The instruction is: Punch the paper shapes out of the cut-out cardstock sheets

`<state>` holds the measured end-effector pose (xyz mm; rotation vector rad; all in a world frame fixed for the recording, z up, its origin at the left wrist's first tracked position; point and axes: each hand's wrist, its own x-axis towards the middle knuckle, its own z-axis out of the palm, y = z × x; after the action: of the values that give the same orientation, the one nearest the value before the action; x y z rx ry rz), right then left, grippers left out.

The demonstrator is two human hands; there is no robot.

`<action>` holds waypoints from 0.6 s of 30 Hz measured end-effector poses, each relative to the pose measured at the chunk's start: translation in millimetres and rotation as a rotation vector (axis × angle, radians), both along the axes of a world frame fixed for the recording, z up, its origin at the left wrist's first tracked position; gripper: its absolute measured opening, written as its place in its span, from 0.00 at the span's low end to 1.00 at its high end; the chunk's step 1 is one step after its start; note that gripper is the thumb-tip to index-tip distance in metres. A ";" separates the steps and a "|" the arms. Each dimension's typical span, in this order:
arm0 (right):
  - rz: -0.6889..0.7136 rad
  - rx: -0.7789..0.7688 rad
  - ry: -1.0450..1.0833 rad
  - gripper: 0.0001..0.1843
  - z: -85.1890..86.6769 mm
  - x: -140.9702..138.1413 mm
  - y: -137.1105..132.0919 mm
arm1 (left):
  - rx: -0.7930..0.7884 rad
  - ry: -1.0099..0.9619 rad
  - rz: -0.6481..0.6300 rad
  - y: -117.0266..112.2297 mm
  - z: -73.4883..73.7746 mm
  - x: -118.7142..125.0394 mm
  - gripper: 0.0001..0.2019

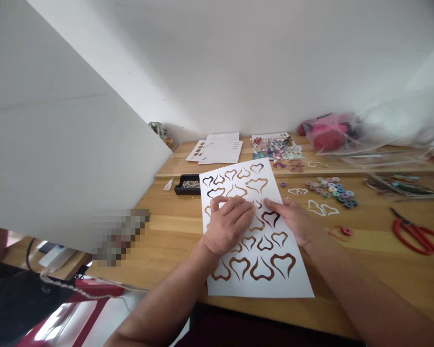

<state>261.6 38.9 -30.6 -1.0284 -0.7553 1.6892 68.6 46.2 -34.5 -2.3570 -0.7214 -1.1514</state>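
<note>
Both hands are down on the white sheet [255, 270] of cut-out shapes, which lies flat on the wooden table [173, 231]. The left hand [227, 224] presses palm-down, fingers curled toward a small cut piece just off its fingertips; the right hand [292, 219] lies flat, its fingers pointing in at that same spot, gripping nothing. Whether the left pinches anything, I cannot tell. Best, I judge, to keep the flat hand pinning the paper beside the piece so it doesn't lift or tear. Red scissors [419, 233] lie well off to the right.
</note>
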 end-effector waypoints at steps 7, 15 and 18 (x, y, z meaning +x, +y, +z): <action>0.030 0.055 -0.066 0.15 -2.7 0.1 -0.7 | -0.070 -0.084 0.076 2.1 3.1 4.1 0.08; 0.058 0.064 -0.114 0.17 -13.0 -3.1 -1.1 | -0.059 -0.075 0.075 3.0 -0.4 6.9 0.06; 0.052 0.062 -0.071 0.17 -13.8 -3.7 -0.2 | -0.024 -0.059 0.013 4.1 -1.0 4.6 0.08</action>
<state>257.8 38.7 -44.4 -1.0378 -0.8820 1.6700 73.2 50.3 -35.5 -2.3427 -0.7734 -1.2176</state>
